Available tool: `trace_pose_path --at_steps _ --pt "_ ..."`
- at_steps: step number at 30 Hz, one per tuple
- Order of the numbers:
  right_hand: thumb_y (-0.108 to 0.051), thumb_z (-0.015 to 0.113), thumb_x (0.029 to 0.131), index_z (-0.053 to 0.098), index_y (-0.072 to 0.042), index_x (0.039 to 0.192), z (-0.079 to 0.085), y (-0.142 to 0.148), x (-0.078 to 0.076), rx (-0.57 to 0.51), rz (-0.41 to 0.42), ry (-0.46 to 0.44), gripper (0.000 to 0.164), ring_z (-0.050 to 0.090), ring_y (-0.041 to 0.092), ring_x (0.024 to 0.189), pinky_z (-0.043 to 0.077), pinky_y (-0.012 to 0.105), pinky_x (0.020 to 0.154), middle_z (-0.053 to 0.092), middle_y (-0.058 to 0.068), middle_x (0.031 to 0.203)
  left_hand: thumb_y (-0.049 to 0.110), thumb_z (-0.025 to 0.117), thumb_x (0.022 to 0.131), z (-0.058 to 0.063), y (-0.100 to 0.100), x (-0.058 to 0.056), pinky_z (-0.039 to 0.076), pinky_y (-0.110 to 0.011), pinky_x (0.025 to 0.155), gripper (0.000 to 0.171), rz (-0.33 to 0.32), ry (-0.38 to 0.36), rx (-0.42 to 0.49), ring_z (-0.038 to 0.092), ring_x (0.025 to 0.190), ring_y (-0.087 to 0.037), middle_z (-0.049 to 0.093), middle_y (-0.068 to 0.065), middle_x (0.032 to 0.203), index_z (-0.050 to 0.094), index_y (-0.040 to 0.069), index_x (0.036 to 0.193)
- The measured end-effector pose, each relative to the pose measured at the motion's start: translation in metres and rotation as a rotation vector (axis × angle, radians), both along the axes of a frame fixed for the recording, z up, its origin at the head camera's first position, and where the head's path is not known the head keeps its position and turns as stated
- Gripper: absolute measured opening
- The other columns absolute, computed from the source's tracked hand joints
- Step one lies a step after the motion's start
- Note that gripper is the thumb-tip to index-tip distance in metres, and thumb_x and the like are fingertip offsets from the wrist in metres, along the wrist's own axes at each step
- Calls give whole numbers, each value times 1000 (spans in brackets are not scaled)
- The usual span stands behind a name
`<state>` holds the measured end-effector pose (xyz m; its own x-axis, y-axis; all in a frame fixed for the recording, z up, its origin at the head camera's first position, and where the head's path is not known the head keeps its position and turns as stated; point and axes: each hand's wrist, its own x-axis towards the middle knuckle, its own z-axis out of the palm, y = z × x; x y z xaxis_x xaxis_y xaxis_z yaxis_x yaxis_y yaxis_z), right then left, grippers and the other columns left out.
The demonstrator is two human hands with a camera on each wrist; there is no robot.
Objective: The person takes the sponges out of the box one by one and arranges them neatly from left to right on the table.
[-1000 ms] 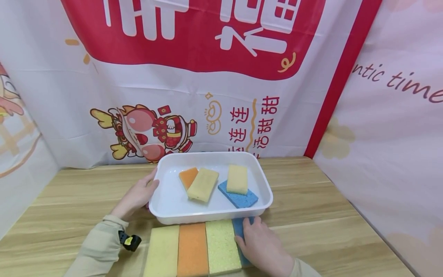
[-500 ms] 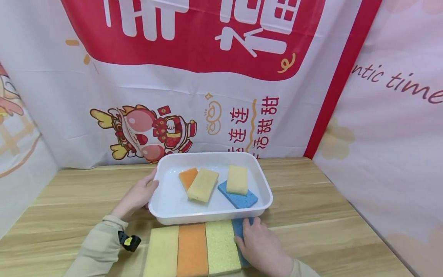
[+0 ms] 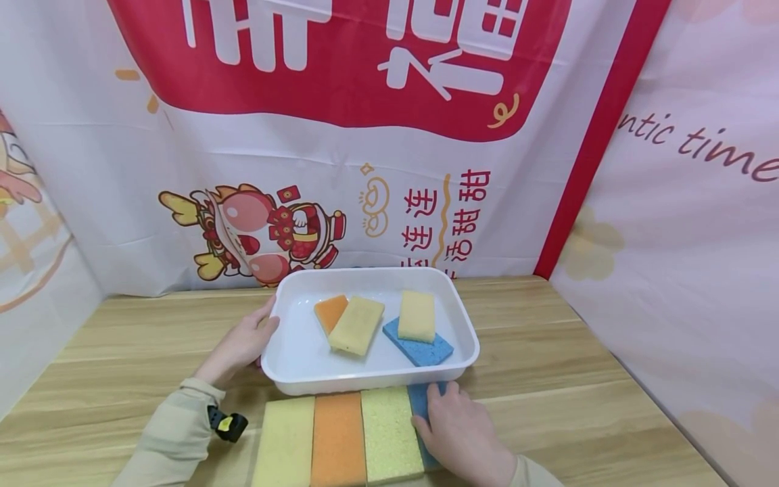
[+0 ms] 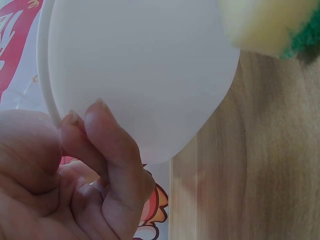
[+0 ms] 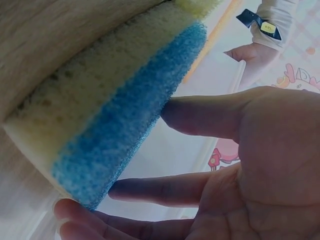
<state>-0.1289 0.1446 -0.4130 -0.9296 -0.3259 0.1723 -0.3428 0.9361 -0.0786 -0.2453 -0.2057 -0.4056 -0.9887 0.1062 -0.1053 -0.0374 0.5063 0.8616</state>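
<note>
My left hand (image 3: 240, 345) grips the left end of a white tray (image 3: 365, 387); the left wrist view shows its fingertips curled against the wall beside the rim. In front of the tray lies a row of sponges. My right hand (image 3: 462, 429) rests its fairly straight fingers on the blue-topped sponge (image 5: 125, 117) at the row's right end. That sponge has cream foam under its blue scrubbing face. To its left are a pale yellow sponge (image 3: 392, 433), an orange sponge (image 3: 339, 439) and another yellow sponge (image 3: 286, 439).
Inside the tray, a pale sponge (image 3: 358, 326) overlaps an orange sponge (image 3: 330, 311), and a cream sponge (image 3: 417, 314) lies on a blue sponge (image 3: 433, 353). Behind the wooden table (image 3: 548, 379) hangs a printed red and white cloth (image 3: 341, 88). A black strap (image 3: 226, 425) circles my left wrist.
</note>
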Motion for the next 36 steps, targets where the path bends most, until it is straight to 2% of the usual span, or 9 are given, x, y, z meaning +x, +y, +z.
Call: trace_pose_path --at_steps 7,12,17,20,23,26,30,33,36 --pt "-40 71 88 60 0 90 3 0 -3 -14 -31 -108 42 52 24 62 44 40 45 50 10 69 33 38 108 0 0 0 55 -45 52 61 -6 9 2 62 55 -24 57 -30 114 11 17 159" --pt "-44 71 88 61 5 101 9 -1 -1 -16 -59 -148 52 53 23 62 45 40 46 51 11 71 33 37 108 2 0 1 55 -44 52 61 -6 1 4 61 54 -24 59 -28 107 10 18 159" --pt "-46 70 88 63 -1 93 21 -1 7 2 -57 -116 46 52 22 64 45 40 47 51 8 73 35 38 107 2 0 1 54 -44 51 61 -3 0 4 61 54 -24 58 -30 112 9 20 159" --pt "-44 71 87 62 -8 84 30 -1 13 -29 -4 -51 38 50 17 61 41 36 44 48 1 68 35 38 107 1 0 -1 54 -44 51 61 -4 -1 6 61 54 -24 57 -31 113 9 20 160" --pt "-42 72 87 65 -12 84 44 -7 12 -97 59 -18 31 46 11 56 37 31 43 46 -7 66 35 38 107 1 -3 -2 54 -44 51 61 -4 0 -4 61 54 -24 53 -33 119 9 20 159" --pt "-38 71 88 71 -13 84 64 -16 -2 -195 129 -63 25 42 6 50 36 28 41 46 -11 59 31 37 108 1 -6 -2 55 -45 52 61 -3 6 -13 62 55 -24 49 -35 123 8 18 159" --pt "-30 70 91 73 -9 87 89 -26 -37 -322 202 -132 21 48 5 51 43 25 45 56 -7 62 31 37 108 2 -7 -4 55 -45 53 60 -13 20 -10 62 56 -24 56 -31 112 8 18 159" --pt "-29 69 92 72 -7 98 104 -34 -65 -384 179 -189 23 58 10 68 51 28 60 65 0 82 32 37 108 3 -6 -6 55 -45 53 60 -15 18 -2 62 55 -24 59 -27 105 9 19 159" --pt "-32 69 92 68 -5 113 113 -46 -90 -395 109 -275 34 61 15 81 53 34 73 67 4 96 31 37 108 2 -6 -6 55 -45 52 60 -13 4 6 61 54 -25 60 -26 102 8 20 159"
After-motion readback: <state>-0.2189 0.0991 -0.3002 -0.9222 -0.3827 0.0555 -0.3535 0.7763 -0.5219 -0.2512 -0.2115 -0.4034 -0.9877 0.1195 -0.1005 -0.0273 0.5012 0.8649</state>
